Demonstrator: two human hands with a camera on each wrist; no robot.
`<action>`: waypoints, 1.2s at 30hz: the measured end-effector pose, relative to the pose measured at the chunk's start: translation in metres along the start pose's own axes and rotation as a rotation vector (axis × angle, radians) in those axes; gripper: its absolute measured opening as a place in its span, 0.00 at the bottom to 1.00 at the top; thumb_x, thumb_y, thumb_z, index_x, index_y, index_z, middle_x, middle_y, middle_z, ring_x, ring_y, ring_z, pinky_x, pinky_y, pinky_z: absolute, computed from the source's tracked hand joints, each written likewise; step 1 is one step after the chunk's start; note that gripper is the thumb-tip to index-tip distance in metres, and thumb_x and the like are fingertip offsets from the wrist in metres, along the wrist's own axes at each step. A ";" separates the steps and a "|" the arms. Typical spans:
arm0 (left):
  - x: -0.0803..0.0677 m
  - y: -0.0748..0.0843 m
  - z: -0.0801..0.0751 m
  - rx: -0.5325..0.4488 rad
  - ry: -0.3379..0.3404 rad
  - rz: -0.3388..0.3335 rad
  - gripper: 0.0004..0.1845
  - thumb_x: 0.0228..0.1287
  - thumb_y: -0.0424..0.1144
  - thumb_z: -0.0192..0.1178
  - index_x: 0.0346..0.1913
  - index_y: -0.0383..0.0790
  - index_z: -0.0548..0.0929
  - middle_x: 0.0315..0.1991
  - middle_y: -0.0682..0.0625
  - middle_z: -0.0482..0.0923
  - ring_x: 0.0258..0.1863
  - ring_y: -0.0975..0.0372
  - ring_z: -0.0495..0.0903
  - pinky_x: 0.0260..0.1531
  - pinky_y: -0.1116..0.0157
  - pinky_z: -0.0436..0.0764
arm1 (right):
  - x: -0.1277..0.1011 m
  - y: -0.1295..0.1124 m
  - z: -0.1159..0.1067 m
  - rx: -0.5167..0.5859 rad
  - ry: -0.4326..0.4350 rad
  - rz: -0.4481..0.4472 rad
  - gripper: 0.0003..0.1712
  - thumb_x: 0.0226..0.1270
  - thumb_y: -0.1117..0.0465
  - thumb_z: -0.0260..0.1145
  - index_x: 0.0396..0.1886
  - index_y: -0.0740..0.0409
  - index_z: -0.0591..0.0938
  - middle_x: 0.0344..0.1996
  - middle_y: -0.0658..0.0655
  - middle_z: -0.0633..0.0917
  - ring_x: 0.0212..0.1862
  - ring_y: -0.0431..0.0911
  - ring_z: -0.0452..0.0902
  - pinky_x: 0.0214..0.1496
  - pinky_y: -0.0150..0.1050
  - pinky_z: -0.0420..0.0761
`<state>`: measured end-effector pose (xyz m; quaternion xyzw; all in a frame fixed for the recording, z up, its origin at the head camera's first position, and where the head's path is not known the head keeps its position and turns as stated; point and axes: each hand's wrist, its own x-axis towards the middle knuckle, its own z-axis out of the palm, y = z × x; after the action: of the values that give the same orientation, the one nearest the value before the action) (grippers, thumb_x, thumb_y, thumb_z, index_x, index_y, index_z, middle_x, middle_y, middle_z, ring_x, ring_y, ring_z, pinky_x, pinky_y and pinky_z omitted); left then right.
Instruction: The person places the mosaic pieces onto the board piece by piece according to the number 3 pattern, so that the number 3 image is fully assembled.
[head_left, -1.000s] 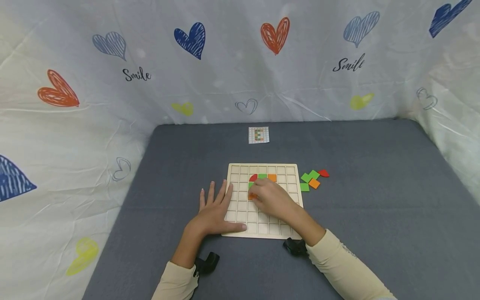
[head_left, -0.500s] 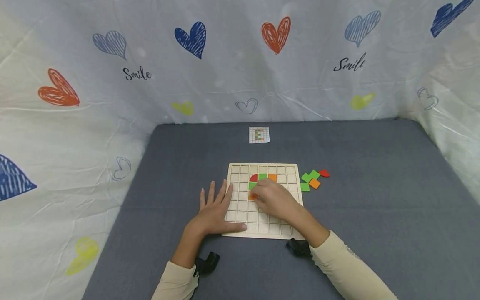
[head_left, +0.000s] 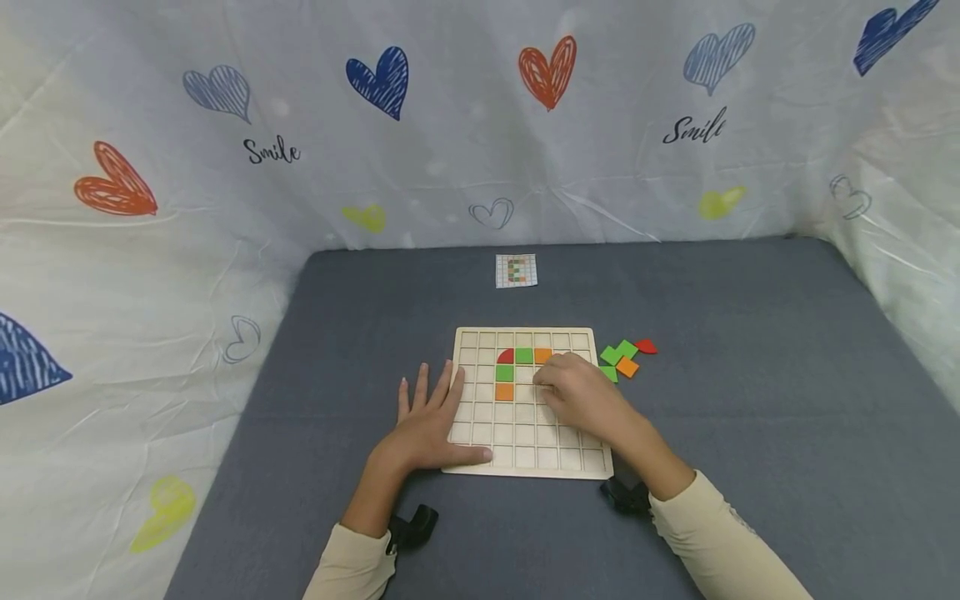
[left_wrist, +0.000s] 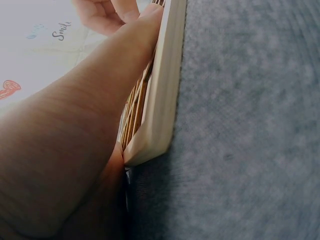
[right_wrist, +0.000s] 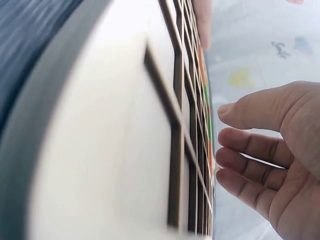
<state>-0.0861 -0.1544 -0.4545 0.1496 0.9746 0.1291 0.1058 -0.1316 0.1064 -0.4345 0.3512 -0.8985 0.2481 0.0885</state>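
Note:
A pale wooden grid board (head_left: 525, 435) lies on the table. Its upper cells hold a red curved tile (head_left: 506, 357), a green tile (head_left: 523, 357) and an orange tile (head_left: 543, 356) in a row, with a green tile (head_left: 505, 373) and an orange tile (head_left: 505, 392) below the red one. Fingers spread, my left hand (head_left: 426, 429) rests along the board's left side, thumb across the lower corner. My right hand (head_left: 588, 396) hovers over the board's right half; in the right wrist view its thumb and bent fingers stand apart with nothing between them.
Just right of the board lie several loose tiles: green ones (head_left: 626, 350), an orange one (head_left: 627, 367) and a red one (head_left: 646, 346). A small printed pattern card (head_left: 516, 271) sits behind the board. A white curtain (head_left: 435, 167) with hearts surrounds the grey table (head_left: 750, 400).
My right hand has moved off the lower orange tile toward the right, leaving that tile and the green one above it uncovered in their cells. My left hand has stayed put.

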 end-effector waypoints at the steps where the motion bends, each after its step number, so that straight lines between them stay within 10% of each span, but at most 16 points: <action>1: 0.000 0.000 0.000 0.001 -0.003 0.000 0.66 0.31 0.82 0.48 0.71 0.50 0.36 0.71 0.51 0.28 0.66 0.48 0.24 0.57 0.43 0.28 | -0.002 0.002 -0.001 -0.003 0.010 -0.002 0.07 0.51 0.68 0.65 0.30 0.55 0.84 0.30 0.48 0.81 0.35 0.41 0.73 0.38 0.36 0.74; 36: -0.002 -0.001 -0.002 -0.014 0.020 0.025 0.65 0.34 0.80 0.50 0.71 0.48 0.38 0.71 0.50 0.30 0.66 0.47 0.25 0.57 0.42 0.29 | -0.047 0.055 -0.037 -0.050 -0.014 0.234 0.10 0.49 0.71 0.67 0.35 0.58 0.84 0.36 0.54 0.82 0.42 0.49 0.73 0.43 0.47 0.72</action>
<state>-0.0848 -0.1559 -0.4529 0.1598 0.9727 0.1388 0.0954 -0.1346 0.1880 -0.4398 0.2432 -0.9398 0.2320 0.0615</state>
